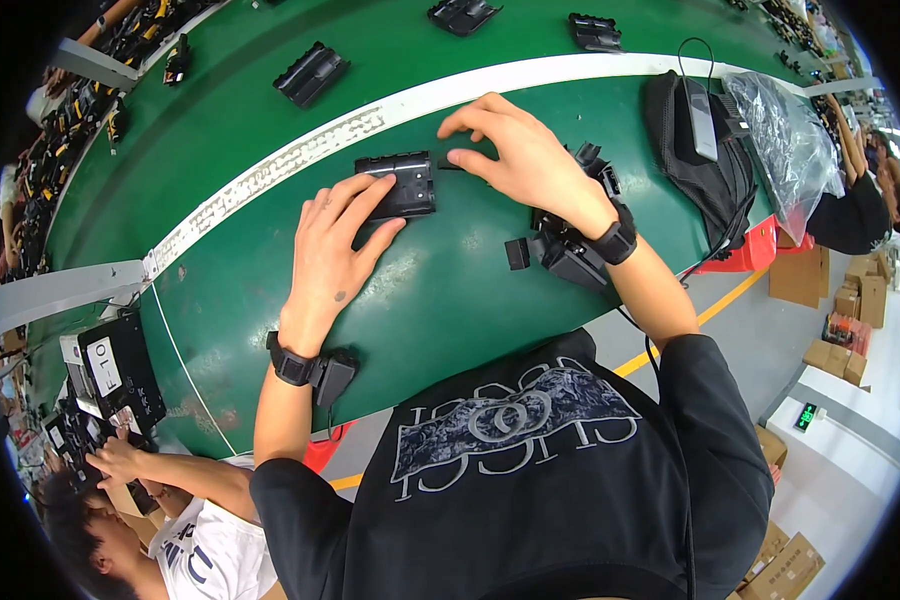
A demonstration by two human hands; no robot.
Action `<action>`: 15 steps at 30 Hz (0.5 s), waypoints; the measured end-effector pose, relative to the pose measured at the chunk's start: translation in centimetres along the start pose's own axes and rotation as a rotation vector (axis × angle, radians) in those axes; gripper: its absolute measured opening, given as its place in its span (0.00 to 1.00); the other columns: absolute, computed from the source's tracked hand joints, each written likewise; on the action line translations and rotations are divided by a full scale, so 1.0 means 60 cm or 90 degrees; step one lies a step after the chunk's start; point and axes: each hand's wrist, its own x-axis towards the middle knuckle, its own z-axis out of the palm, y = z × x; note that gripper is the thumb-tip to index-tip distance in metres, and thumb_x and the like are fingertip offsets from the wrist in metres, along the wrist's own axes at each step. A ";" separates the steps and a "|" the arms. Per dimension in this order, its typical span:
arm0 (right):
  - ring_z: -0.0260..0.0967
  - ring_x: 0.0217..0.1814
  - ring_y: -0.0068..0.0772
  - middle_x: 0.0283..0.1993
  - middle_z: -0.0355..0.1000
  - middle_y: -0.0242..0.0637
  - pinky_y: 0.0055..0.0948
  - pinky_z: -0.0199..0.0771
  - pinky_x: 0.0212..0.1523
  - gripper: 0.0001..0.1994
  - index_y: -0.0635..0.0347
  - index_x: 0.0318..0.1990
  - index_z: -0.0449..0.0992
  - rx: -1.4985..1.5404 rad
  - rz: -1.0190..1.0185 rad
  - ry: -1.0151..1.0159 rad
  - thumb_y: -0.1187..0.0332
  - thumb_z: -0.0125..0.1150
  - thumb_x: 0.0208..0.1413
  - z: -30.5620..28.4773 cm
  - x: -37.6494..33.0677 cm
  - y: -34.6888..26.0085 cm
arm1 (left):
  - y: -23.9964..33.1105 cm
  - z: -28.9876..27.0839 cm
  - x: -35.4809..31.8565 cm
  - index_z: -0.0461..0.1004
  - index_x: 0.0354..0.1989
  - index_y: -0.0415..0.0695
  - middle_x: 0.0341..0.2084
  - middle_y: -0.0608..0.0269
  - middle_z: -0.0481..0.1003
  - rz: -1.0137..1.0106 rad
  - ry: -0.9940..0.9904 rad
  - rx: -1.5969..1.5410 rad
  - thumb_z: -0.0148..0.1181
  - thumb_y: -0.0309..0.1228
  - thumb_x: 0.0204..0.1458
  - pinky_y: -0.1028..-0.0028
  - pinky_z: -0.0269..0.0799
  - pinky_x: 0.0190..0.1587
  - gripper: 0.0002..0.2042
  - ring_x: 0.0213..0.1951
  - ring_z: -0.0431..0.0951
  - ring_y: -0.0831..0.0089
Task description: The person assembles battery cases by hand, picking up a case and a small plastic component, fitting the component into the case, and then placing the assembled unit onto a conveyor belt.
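Single head view, worn high, looking steeply down over a black shirt [530, 450] onto a green belt [270, 120]. Wide fisheye: belt edges and white stripe [300, 150] bend toward the rim, dark corners all round. Close on both hands at centre, forearms entering from the lower edge. Farther out, floor and boxes [840, 290] at right, another person [170, 520] at lower left.

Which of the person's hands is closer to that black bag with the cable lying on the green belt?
Right. The right hand works at the black plastic part, with the black bag just beyond its wrist side. The left hand rests on the part's other side, farther away.
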 end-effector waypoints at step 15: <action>0.77 0.46 0.47 0.40 0.74 0.36 0.47 0.79 0.45 0.06 0.55 0.42 0.79 -0.101 -0.136 0.056 0.66 0.70 0.61 -0.014 0.006 -0.040 | 0.002 0.003 0.000 0.82 0.61 0.49 0.54 0.63 0.79 -0.012 0.008 -0.019 0.76 0.36 0.56 0.62 0.70 0.50 0.24 0.48 0.78 0.59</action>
